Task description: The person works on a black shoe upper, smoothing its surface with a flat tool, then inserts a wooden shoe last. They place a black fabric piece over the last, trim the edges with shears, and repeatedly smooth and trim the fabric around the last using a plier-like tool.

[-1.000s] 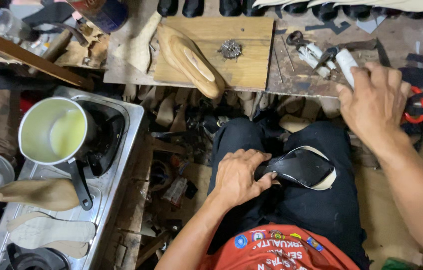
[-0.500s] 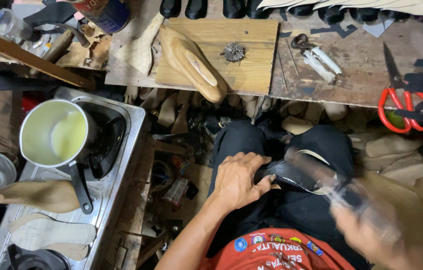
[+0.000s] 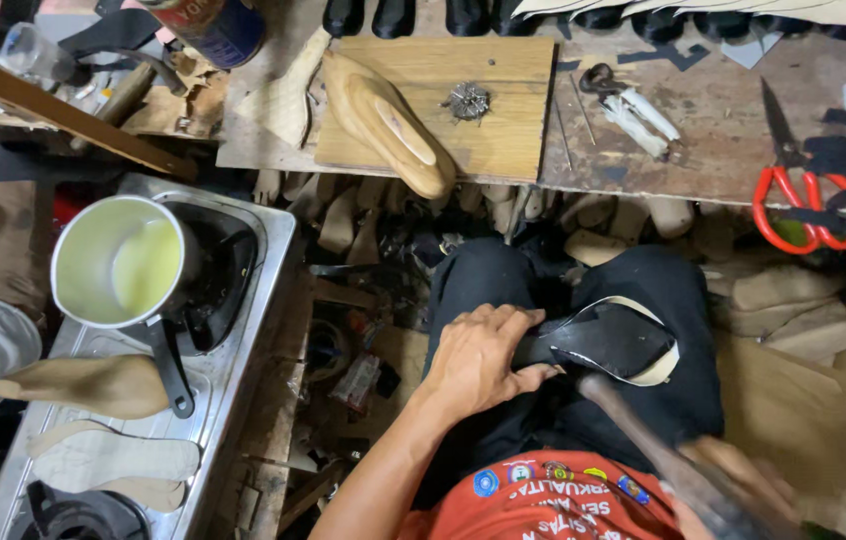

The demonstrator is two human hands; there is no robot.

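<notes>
While the shoe lay across the lap, I saw one hand pin it and the other bring a tool in.

The left hand (image 3: 483,360) was closed around the black shoe (image 3: 608,340), pressing it down on the thigh, I judged to keep it steady. From five o'clock the right hand (image 3: 733,490) came in blurred; it seemed wrapped around a hammer handle (image 3: 643,435), its head at the shoe's edge, though I could not be sure. At twelve o'clock a wooden last (image 3: 383,120) lay on a board (image 3: 503,110); at eleven stood a blue can (image 3: 213,25) with a red label band. Red-handled scissors (image 3: 793,200) lay at two, a pot of pale glue (image 3: 118,262) at nine.
</notes>
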